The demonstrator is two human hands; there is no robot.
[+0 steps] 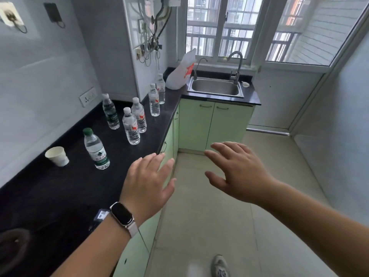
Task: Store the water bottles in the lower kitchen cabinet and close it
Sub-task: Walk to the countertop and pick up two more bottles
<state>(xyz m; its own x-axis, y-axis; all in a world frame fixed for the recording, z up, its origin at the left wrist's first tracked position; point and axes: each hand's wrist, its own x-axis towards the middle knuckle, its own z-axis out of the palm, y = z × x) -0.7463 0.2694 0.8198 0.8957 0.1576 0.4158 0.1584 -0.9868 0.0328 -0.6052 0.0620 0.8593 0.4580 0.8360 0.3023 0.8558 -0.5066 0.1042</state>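
Note:
Several clear water bottles stand upright on the black countertop [60, 192]. The nearest has a green cap [95, 149]. Behind it stand a white-capped pair [131, 126], a green-labelled one [110, 111] and two more [154, 100] further back. Light green lower cabinet doors [196, 124] run under the counter and sink, all shut. My left hand [148, 183], with a watch on its wrist, hovers flat over the counter's front edge, fingers spread and empty. My right hand [237, 172] is held out over the floor, also spread and empty.
A white paper cup [57, 156] stands left of the nearest bottle. A white plastic bag [180, 73] lies beside the steel sink [215, 86] with its tap. Wall sockets and cables are on the left wall. Pale floor tiles [209, 226] show one shoe.

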